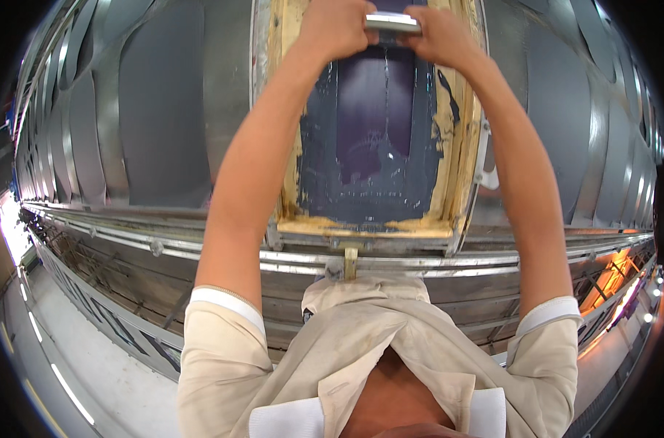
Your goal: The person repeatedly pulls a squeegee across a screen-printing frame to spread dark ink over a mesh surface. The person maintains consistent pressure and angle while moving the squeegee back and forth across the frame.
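Both my arms reach forward to the far end of a screen-printing frame (365,228). My left hand (337,29) and my right hand (445,36) are closed on opposite ends of a squeegee (392,23), which has a pale metallic handle. Only its middle shows between my fists; its lower edge is hard to make out. Below it lies the screen's purple mesh panel (376,102), bordered by dark grey ink. Yellowish tape or coating with ragged ink smears edges the frame. A dark streak of ink (449,95) marks the right border.
Dark grey flat panels (162,109) lie in rows on the long table at the left, with more panels (558,109) at the right. A metal rail (303,259) runs along the table's near edge, close to my waist. An orange glow (613,281) shows at the lower right.
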Demonstrator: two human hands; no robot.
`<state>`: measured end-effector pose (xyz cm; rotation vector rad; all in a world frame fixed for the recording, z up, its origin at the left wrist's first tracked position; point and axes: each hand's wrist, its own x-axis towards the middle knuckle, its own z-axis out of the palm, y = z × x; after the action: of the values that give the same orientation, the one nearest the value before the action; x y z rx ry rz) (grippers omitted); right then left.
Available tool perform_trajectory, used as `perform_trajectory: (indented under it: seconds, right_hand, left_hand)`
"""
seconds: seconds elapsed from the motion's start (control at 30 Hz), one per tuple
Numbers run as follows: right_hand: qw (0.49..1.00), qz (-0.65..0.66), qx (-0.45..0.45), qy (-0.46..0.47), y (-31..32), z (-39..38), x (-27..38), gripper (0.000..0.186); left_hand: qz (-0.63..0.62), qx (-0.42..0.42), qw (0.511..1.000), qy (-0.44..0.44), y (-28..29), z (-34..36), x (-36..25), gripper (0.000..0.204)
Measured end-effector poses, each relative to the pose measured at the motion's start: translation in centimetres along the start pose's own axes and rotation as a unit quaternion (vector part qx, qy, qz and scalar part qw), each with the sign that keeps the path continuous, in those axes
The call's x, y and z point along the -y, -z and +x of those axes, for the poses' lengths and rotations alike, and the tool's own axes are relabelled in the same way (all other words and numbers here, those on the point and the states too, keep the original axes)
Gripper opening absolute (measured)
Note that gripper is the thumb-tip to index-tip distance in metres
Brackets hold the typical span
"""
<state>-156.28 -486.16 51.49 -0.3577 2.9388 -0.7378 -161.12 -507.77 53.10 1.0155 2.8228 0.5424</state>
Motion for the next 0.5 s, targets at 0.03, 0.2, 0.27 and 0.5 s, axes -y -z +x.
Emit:
perform_trajectory:
  seconds: [0.03, 0.2, 0.27, 0.5]
  right_hand:
    - [1.0, 0.01, -0.004, 0.016, -0.7, -2.7, 1.2, 0.028]
    - [0.999, 0.032, 0.033, -0.002, -3.5, -16.9, 8.3, 0.024]
    - [0.999, 0.025, 0.047, -0.002, -4.1, -21.3, 10.9, 0.025]
    - [0.99, 0.086, -0.093, -0.069, -0.9, -24.0, 7.6, 0.046]
  left_hand:
    - [0.009, 0.02, 1.0, -0.012, -0.6, -2.6, -1.0, 0.025]
    - [-0.023, 0.003, 1.0, -0.018, -2.3, -17.3, -7.7, 0.021]
    - [-0.014, -0.003, 0.999, -0.031, -2.8, -22.3, -10.0, 0.022]
    - [0.027, -0.033, 0.999, -0.025, -2.1, -26.4, -12.8, 0.026]
